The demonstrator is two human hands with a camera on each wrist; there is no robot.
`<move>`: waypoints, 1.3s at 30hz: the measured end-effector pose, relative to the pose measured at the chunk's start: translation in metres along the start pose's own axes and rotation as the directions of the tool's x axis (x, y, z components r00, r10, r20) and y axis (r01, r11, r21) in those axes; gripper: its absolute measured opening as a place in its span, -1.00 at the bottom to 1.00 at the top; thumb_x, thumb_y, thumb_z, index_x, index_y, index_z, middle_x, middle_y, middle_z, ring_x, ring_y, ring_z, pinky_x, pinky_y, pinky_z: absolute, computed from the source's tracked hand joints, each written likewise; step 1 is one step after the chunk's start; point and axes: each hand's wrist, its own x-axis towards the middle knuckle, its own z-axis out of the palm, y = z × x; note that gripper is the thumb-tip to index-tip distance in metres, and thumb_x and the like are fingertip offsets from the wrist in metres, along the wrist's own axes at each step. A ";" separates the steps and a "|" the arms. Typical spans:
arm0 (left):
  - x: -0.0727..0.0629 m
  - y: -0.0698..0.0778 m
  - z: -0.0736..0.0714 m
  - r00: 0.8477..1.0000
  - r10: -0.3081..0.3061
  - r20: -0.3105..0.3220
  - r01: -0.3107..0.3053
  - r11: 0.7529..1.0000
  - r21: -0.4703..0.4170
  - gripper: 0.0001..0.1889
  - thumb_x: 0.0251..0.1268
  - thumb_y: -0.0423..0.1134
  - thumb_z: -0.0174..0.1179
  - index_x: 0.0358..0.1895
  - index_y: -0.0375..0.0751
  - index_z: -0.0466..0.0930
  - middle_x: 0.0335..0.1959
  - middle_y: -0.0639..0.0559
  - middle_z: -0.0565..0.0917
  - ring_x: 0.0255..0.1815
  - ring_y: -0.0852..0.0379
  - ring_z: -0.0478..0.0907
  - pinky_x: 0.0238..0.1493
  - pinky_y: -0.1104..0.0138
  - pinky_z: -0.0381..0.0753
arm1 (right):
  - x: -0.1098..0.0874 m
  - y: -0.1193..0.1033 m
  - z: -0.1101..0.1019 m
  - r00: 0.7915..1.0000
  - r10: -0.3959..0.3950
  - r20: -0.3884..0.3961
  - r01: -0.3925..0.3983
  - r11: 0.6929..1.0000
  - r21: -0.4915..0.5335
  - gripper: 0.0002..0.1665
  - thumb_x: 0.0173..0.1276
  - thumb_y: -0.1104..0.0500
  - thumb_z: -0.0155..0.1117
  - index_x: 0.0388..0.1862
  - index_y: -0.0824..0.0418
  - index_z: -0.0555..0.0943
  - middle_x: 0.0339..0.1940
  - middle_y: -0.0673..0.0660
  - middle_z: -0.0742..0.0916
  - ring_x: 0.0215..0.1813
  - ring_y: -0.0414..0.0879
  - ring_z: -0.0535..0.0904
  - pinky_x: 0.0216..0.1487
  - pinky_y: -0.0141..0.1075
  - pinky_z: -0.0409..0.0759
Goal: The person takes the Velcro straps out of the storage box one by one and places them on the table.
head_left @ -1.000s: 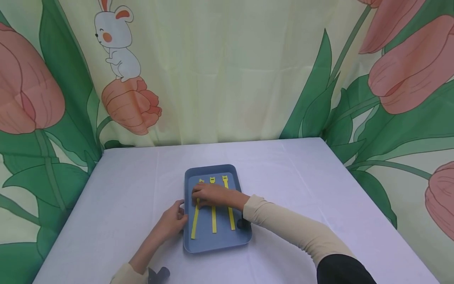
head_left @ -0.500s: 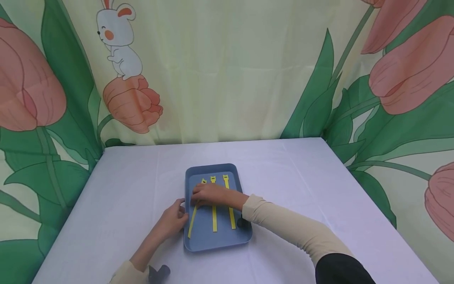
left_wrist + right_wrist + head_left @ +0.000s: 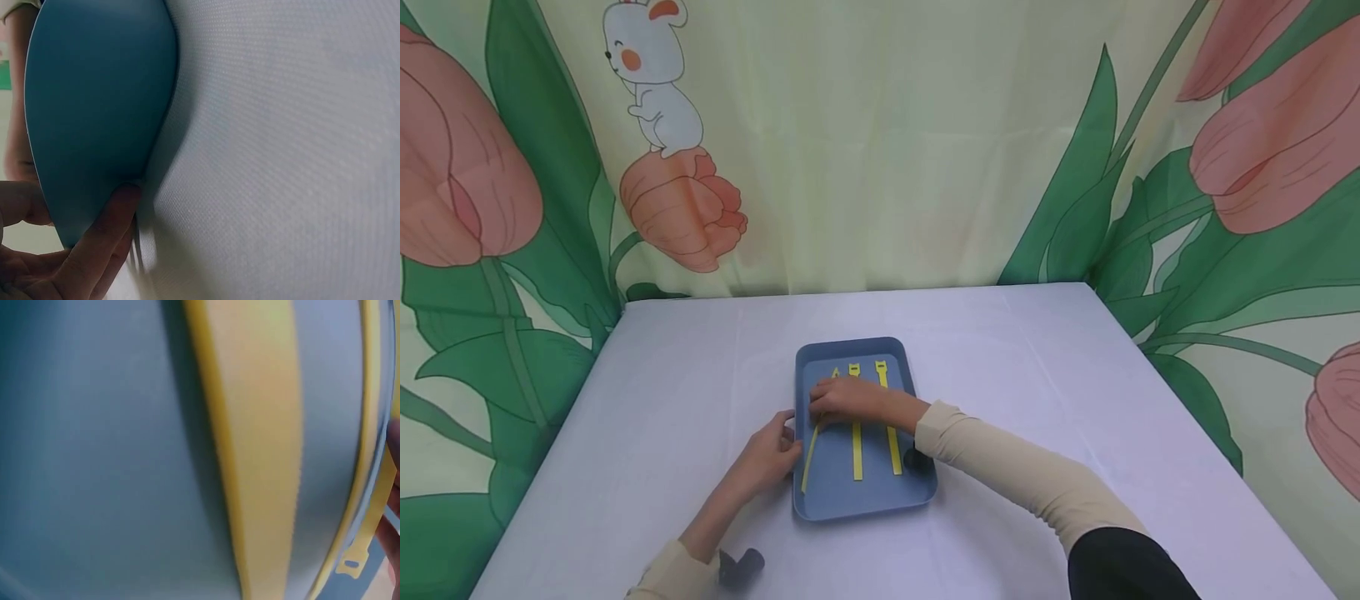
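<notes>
A blue-grey tray [image 3: 835, 502] lies on the table with three yellow slotted-head cable straps in it. My left hand [image 3: 765, 457] grips the tray's left side; in the left wrist view a fingertip [image 3: 127, 195] presses the outer wall [image 3: 100, 94], with the thumb over the other side. Reaching across from the right, my right hand [image 3: 856, 400] pinches the leftmost strap [image 3: 809, 460], which stands slanted and edge-on, its middle hidden under the fingers. The middle strap [image 3: 857, 454] and right strap [image 3: 895, 454] lie lengthwise, partly covered by my right hand and wrist.
The table has a white cloth [image 3: 1022, 375]. A printed curtain [image 3: 865, 150] with tulips and a rabbit hangs behind it. Dark wrist-worn pieces show at my left wrist [image 3: 741, 569] and beside my right wrist [image 3: 917, 460], over the tray's right edge.
The leftmost strap has turned from lying nearly flat to a slanted, edge-on position, its near end shifting slightly left. Both hands stay at the tray; the head view has tilted slightly down.
</notes>
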 end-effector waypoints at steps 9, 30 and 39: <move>-0.001 0.000 0.002 1.000 0.011 -0.001 -0.011 1.000 0.001 -0.43 0.26 -0.36 0.06 0.32 -0.45 0.19 -0.11 -0.21 0.56 -0.18 -0.03 0.59 -0.29 0.23 0.65 | -0.005 -0.003 -0.009 0.999 -0.038 -0.001 0.038 0.998 -0.050 -0.80 0.30 0.08 0.27 -0.13 0.08 0.69 -0.19 -0.07 0.68 -0.09 -0.28 0.52 0.04 -0.58 0.42; -0.002 0.003 -0.002 0.999 -0.031 0.011 0.031 0.999 -0.009 -0.45 0.30 -0.33 0.04 0.32 -0.48 0.17 -0.04 -0.30 0.53 -0.09 -0.15 0.56 -0.23 0.17 0.66 | -0.048 0.000 -0.055 0.979 -0.039 -0.200 -0.004 0.978 -0.211 -0.87 0.22 0.07 0.35 -0.26 0.04 0.72 -0.29 -0.09 0.65 -0.22 -0.23 0.49 -0.21 -0.52 0.48; 0.000 0.001 0.000 1.000 -0.024 0.000 0.024 1.000 0.012 -0.44 0.29 -0.33 0.05 0.32 -0.48 0.17 -0.05 -0.29 0.54 -0.11 -0.12 0.57 -0.25 0.18 0.66 | -0.072 0.002 -0.060 0.944 0.025 -0.328 -0.091 0.979 -0.185 -0.87 0.11 0.10 0.46 -0.33 0.04 0.72 -0.36 -0.09 0.66 -0.28 -0.23 0.51 -0.28 -0.52 0.51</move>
